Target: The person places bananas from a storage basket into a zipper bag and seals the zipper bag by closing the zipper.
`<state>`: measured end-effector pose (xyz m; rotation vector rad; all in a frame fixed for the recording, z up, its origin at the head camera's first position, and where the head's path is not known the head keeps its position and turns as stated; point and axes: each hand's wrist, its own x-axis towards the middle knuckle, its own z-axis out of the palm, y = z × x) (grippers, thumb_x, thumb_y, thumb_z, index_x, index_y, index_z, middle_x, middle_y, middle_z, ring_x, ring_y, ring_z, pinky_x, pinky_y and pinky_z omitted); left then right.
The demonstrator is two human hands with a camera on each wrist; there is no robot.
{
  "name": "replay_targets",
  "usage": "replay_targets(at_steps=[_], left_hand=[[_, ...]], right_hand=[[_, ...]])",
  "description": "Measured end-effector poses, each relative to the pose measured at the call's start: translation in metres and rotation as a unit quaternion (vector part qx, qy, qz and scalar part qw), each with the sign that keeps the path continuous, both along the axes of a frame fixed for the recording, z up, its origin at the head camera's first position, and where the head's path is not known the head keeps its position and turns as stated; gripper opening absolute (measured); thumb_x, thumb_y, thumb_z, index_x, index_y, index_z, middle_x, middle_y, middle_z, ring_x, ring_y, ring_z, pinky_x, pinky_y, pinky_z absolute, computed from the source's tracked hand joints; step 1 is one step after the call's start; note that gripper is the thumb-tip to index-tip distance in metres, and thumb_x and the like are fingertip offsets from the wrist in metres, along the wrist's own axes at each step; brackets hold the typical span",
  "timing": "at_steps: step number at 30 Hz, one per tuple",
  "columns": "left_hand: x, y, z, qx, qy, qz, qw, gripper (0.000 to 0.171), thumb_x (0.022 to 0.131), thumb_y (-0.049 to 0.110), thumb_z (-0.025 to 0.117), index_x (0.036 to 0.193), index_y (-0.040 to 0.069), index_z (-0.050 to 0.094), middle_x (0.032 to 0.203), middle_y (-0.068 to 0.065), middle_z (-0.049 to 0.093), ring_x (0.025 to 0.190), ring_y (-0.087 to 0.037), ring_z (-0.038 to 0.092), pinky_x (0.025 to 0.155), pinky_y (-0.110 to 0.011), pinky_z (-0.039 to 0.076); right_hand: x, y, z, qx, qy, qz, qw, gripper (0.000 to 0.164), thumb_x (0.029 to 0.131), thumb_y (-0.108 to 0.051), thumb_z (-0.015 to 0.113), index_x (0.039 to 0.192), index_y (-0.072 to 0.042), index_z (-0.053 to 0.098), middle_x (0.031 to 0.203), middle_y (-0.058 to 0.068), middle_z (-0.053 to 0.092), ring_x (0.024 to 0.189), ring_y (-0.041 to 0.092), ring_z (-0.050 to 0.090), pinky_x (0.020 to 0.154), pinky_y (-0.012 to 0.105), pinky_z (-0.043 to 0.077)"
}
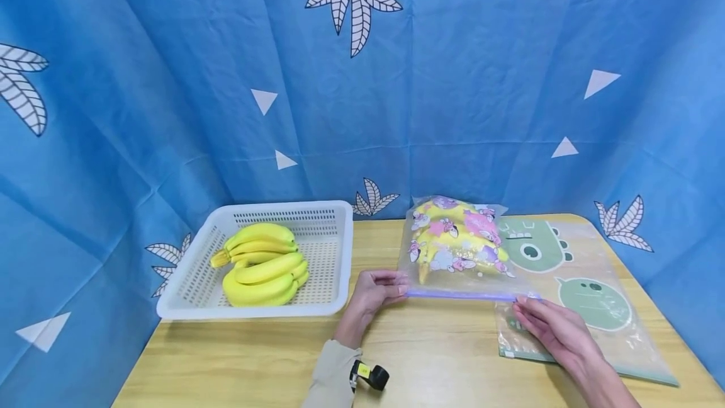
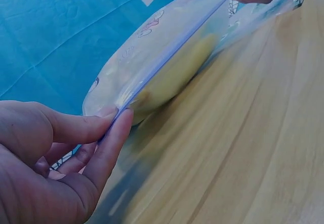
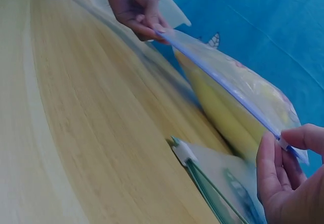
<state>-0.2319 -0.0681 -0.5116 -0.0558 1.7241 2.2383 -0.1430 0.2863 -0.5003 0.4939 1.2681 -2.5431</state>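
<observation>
A clear zip bag (image 1: 453, 250) with pink and purple cartoon prints stands on the table, bananas inside it. Along its near edge runs a purple zip strip (image 1: 461, 295). My left hand (image 1: 374, 298) pinches the left end of that strip between thumb and finger. At the other end, my right hand (image 1: 557, 329) pinches the strip; in the right wrist view a small white slider (image 3: 282, 142) sits between its thumb and fingers. The bananas (image 3: 217, 107) show yellow through the plastic below the strip.
At the left, a white plastic basket (image 1: 340, 269) holds bunches of bananas (image 1: 263, 266). A larger clear zip bag with green dinosaur prints (image 1: 595, 304) lies flat at the right, partly under the printed bag and my right hand. A blue curtain (image 1: 453, 80) hangs behind the wooden table (image 1: 243, 357).
</observation>
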Motion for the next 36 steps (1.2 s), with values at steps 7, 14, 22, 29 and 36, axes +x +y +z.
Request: replay_targets(at_steps=[7, 14, 22, 29, 36], left_hand=[[-0.001, -0.001, -0.003, -0.007, -0.015, 0.005, 0.9998, 0.037, 0.080, -0.021, 0.073, 0.117, -0.015, 0.068, 0.099, -0.023, 0.075, 0.084, -0.023, 0.076, 0.076, -0.036, 0.063], [0.004, -0.008, 0.003, -0.025, 0.003, 0.014, 0.9996, 0.036, 0.079, -0.022, 0.073, 0.114, -0.019, 0.066, 0.097, -0.022, 0.074, 0.082, -0.022, 0.075, 0.075, -0.037, 0.064], [0.006, -0.002, 0.014, -0.098, 0.047, 0.009, 0.9941, 0.033, 0.075, -0.023, 0.071, 0.106, -0.015, 0.069, 0.089, -0.017, 0.072, 0.076, -0.020, 0.071, 0.073, -0.040, 0.064], [0.012, -0.004, 0.030, -0.184, 0.085, 0.007, 0.9792, 0.033, 0.075, -0.023, 0.069, 0.105, -0.010, 0.072, 0.088, -0.015, 0.070, 0.074, -0.019, 0.068, 0.071, -0.039, 0.065], [0.022, -0.007, 0.049, -0.377, 0.196, -0.016, 0.9049, 0.040, 0.077, -0.012, 0.068, 0.117, -0.009, 0.071, 0.093, -0.012, 0.072, 0.074, -0.012, 0.061, 0.060, -0.018, 0.051]], right_hand=[[0.008, 0.014, -0.001, -0.031, 0.006, 0.007, 0.999, 0.028, 0.106, -0.001, 0.052, 0.102, -0.006, 0.079, 0.107, 0.010, 0.075, 0.105, 0.017, 0.071, 0.099, 0.032, 0.055], [-0.001, 0.006, -0.005, 0.013, 0.012, 0.018, 1.000, 0.024, 0.106, -0.004, 0.055, 0.101, -0.008, 0.078, 0.106, 0.009, 0.076, 0.105, 0.017, 0.072, 0.098, 0.031, 0.055], [-0.003, 0.008, -0.008, 0.041, 0.022, 0.022, 0.999, 0.022, 0.106, -0.007, 0.055, 0.102, -0.012, 0.077, 0.108, 0.006, 0.077, 0.106, 0.018, 0.072, 0.096, 0.034, 0.057], [-0.016, -0.001, -0.013, 0.029, 0.017, 0.017, 0.999, 0.021, 0.105, -0.006, 0.057, 0.100, -0.012, 0.077, 0.107, 0.007, 0.076, 0.105, 0.018, 0.072, 0.097, 0.033, 0.056], [-0.027, -0.004, -0.012, 0.062, 0.031, 0.031, 0.997, 0.016, 0.103, -0.005, 0.061, 0.100, -0.012, 0.075, 0.105, 0.008, 0.077, 0.103, 0.018, 0.073, 0.096, 0.034, 0.057]])
